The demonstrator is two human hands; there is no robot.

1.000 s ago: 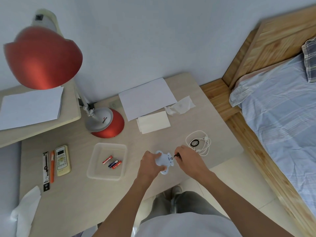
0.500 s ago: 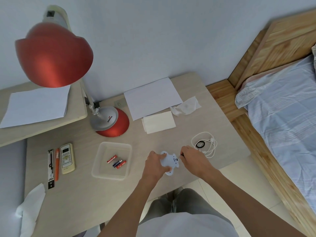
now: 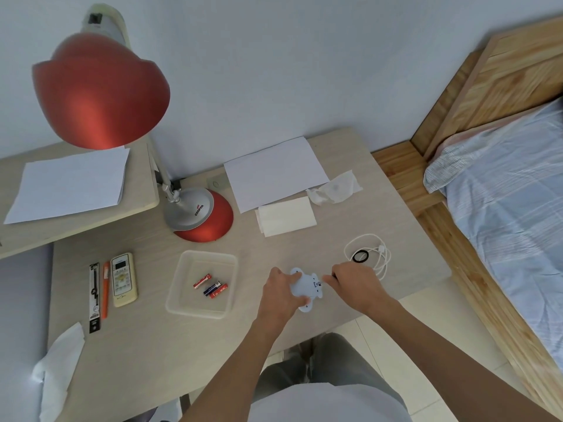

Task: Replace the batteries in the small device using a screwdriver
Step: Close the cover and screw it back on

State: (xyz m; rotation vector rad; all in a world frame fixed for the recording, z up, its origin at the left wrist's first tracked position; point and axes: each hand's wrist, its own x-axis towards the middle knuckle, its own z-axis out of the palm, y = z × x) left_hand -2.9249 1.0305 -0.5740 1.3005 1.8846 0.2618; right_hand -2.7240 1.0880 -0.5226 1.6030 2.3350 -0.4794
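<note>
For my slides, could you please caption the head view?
Left hand holds a small white device at a desk, right hand at its edge, batteries in a tray alongside.

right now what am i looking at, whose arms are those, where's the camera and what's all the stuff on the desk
No machine here: a person wears one wide camera on the head, looking down, so the two arms reaching in from below are their own. This picture is that head view. The left hand grips a small device, pale blue and bear-shaped. The right hand has curled fingers at the device's edge; what they hold, if anything, is hidden. On the desk beside them a clear tray holds three batteries. Further left lie a remote control and an orange pen. A red desk lamp, white papers and a coiled white cable are there too, with a bed to the right.
</note>
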